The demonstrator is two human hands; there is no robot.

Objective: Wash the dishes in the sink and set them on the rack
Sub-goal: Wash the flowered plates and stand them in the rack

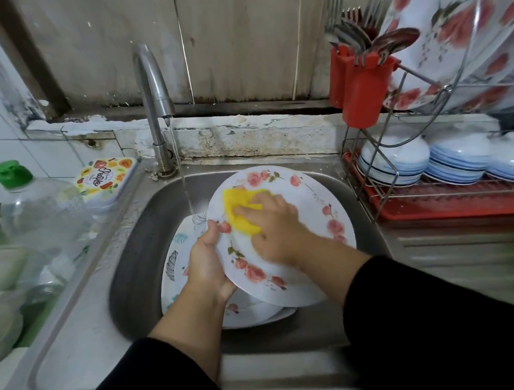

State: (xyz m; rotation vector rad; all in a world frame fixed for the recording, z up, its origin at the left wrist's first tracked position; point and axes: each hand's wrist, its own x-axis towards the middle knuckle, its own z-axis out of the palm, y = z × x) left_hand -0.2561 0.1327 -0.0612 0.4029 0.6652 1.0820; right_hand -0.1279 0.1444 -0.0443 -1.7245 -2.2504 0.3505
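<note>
Fingers of the right hand lie fairly flat on a yellow sponge, pressing it onto the face of a rose-print plate. Looks like a push, not a pinch; whether the thumb hooks the sponge edge, can't tell. Left hand grips the plate's near-left rim, thumb on top, fingers curled underneath, likely to brace it against the scrubbing pressure.

Plate is held tilted above the sink, near-left edge low, far-right edge high, probably so water runs off. Thin stream from the tap falls just left of the plate, onto the stack below rather than the scrubbed face.

Under it, in the basin: more plates, feather print and another rose print, not yet washed by my read. So task is early-to-mid: this plate at scrub stage, rinse and racking to come.

Rack stands on the surface right of the sink: bowls upside down on the lower tier to drain, large plates on edge in the upper tier, red cutlery holder hung on its left end. Reach is short, to the right.

Left of the sink: clear bottle with green cap, printed tin behind it.

Risk: wet rim, one-hand grip.
</note>
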